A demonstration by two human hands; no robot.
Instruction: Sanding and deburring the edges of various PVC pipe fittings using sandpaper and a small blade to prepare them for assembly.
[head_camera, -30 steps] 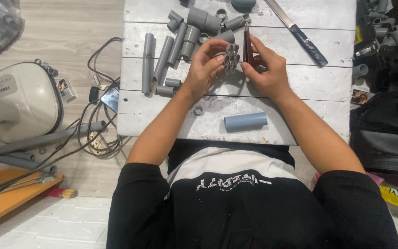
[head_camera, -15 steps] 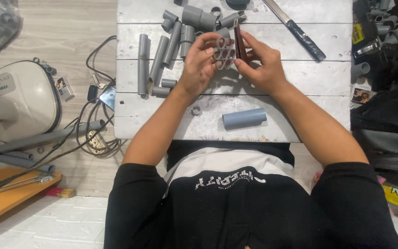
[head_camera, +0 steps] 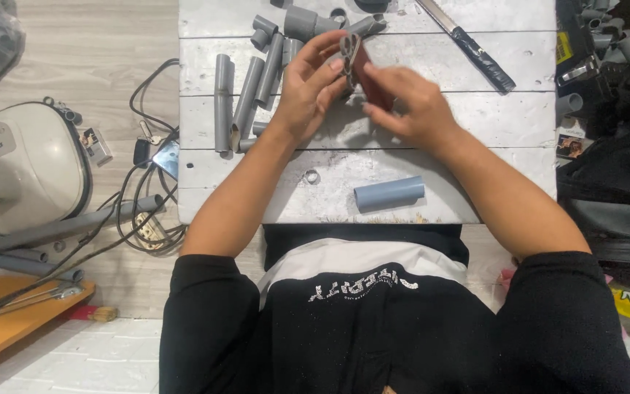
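- My left hand [head_camera: 308, 91] grips a cluster of short grey pipe rings [head_camera: 348, 47], fingers curled around it, the ring ends tilted up toward the far edge.
- My right hand [head_camera: 410, 106] pinches a dark brown flat piece [head_camera: 370, 80] against the cluster's right side; how tightly, I cannot tell.
- Under both hands lies a whitewashed plank table [head_camera: 504, 117], scuffed and stained.
- Left of my left fingers, long grey pipe lengths [head_camera: 246, 91] lie side by side; beyond them, stubby fittings [head_camera: 300, 22].
- Nearer my body, a small ring [head_camera: 312, 176] and a fat grey pipe piece [head_camera: 389, 193] rest apart.
- Beyond my right fingers, a long knife [head_camera: 468, 47] lies slanted.
- Off the table's left, tangled cables [head_camera: 144, 211] and a cream appliance [head_camera: 23, 164] sit on wooden flooring.
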